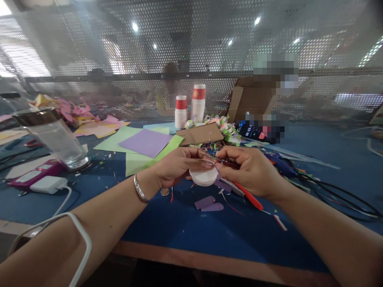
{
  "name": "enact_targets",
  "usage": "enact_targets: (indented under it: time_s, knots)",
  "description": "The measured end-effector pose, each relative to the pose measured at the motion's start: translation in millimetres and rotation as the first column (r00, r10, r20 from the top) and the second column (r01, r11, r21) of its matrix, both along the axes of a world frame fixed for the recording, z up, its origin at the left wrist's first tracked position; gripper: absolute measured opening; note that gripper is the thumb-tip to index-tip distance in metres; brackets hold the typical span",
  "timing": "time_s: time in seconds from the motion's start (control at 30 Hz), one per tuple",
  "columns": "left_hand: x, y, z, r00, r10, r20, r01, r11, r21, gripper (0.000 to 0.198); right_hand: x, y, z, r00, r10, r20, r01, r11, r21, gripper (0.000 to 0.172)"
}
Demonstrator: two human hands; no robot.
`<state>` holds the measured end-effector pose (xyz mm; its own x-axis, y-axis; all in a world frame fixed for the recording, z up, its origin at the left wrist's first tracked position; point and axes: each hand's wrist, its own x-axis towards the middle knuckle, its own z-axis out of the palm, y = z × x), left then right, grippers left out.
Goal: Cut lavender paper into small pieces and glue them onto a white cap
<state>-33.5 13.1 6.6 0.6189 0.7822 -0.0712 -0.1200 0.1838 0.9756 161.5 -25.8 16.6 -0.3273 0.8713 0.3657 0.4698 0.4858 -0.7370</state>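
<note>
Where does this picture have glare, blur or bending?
All in the head view: bright lights glare at the perforated panel; the background beyond looks hazy; pixelated blocks cover part of the phone; the glass jar leans outward, probably lens distortion; the white disc looks slightly soft.

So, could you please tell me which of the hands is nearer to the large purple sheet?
Left: the left hand is to the right of the purple sheet and closer to the camera. The right hand is farther right, past the left hand.
</note>
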Motion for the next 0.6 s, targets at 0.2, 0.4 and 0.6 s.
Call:
enact_targets:
  time_s: [0.2, 0.4, 0.6]
  knots:
    - [7, -8, 3.2, 0.991, 0.072, 0.108, -0.072, 0.997, -0.011, 0.023, -4, -4, 3.1, 0.997, -0.062, -0.055, 0.066, 0.995, 0.069, 0.010]
    - [1, -8, 9.0, 0.959, 0.236, 0.157, -0.255, 0.960, 0.117, 0.020, 8, 4, 7.3, 0.967, -0.203, -0.154, 0.220, 0.970, 0.104, 0.013]
    - [-2, -9, 8.3, 0.912, 0.403, 0.082, -0.372, 0.722, 0.583, 0.016, 14, 13, 0.2, 0.962, -0.214, -0.172, 0.223, 0.974, 0.035, 0.021]
